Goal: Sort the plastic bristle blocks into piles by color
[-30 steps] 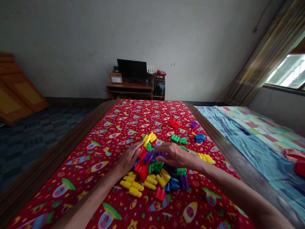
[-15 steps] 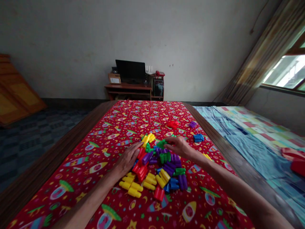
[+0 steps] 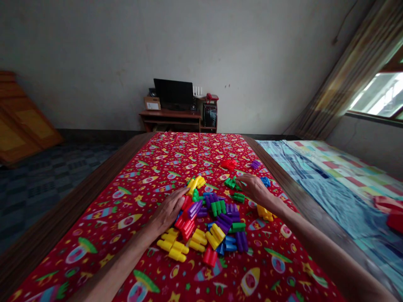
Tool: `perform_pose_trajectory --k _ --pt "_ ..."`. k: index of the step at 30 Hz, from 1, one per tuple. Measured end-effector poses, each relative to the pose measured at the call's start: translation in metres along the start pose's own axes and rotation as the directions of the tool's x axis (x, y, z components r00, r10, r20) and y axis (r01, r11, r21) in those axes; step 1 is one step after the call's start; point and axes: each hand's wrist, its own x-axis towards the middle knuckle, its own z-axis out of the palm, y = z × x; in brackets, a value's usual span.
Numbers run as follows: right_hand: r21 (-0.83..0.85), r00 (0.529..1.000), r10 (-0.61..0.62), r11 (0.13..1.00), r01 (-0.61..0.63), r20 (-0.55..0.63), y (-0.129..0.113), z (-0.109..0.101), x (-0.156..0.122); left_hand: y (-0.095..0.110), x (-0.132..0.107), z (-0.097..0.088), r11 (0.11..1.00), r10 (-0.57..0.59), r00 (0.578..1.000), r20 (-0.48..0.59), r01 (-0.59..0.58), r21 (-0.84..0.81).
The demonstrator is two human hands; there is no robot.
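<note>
A pile of coloured plastic blocks lies mid-table on a red rocket-print cloth. My left hand rests flat on the pile's left edge, fingers stretched onto a red block beside a yellow block. My right hand reaches out to the right of the pile, fingers lying low over loose green blocks, with another green block just below it. A blue block peeks out behind that hand. A yellow block lies under the right wrist.
A red block and a purple block sit farther back on the cloth. The wooden table edge runs along both sides. A patterned mattress lies to the right. A desk with a monitor stands at the far wall.
My right hand has moved from the top of the pile out to the right and farther away, over the loose green blocks. The left hand has stayed in place.
</note>
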Motion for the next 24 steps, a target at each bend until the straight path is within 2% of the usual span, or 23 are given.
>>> perform_pose_trajectory --k 2,4,7,9,12,14,16,18,21,24 --pt "0.125 0.996 -0.075 0.99 0.07 0.038 -0.018 -0.001 -0.003 -0.001 0.0 0.001 1.0 0.003 1.0 -0.006 -0.003 0.004" --pt "0.221 0.969 -0.202 0.961 0.167 0.143 -0.039 0.001 -0.006 -0.003 0.0 0.001 1.0 0.005 1.0 -0.015 -0.005 0.014" --pt "0.177 0.909 -0.298 0.95 0.256 0.29 -0.064 0.012 -0.006 -0.003 0.0 0.001 1.0 -0.002 1.0 -0.012 0.003 0.02" --pt "0.129 0.914 -0.268 0.962 0.238 0.305 -0.071 0.02 -0.003 -0.002 0.0 0.001 1.0 -0.002 1.0 -0.001 0.002 0.017" --pt "0.214 0.954 -0.19 0.967 0.141 0.231 -0.066 0.021 0.003 -0.002 0.0 0.0 1.0 0.005 1.0 0.003 -0.005 0.017" --pt "0.272 0.986 -0.078 0.962 0.035 0.148 -0.054 0.016 0.009 -0.002 0.0 0.001 1.0 0.009 1.0 -0.003 -0.009 0.017" --pt "0.277 0.995 0.056 0.958 -0.077 0.082 -0.036 0.011 0.014 -0.002 0.0 0.001 1.0 0.018 1.0 -0.011 -0.018 0.016" --pt "0.237 0.989 0.139 0.96 -0.148 0.053 -0.018 0.008 0.017 -0.001 0.0 0.001 1.0 0.021 1.0 -0.017 -0.021 0.015" --pt "0.173 0.987 0.161 0.972 -0.159 0.003 0.001 0.007 0.018 0.002 0.0 -0.001 1.0 0.008 1.0 -0.017 -0.008 0.011" --pt "0.163 0.983 0.126 0.981 -0.103 -0.137 0.002 0.003 0.014 0.004 0.0 -0.002 1.0 -0.001 1.0 -0.008 0.001 0.001"
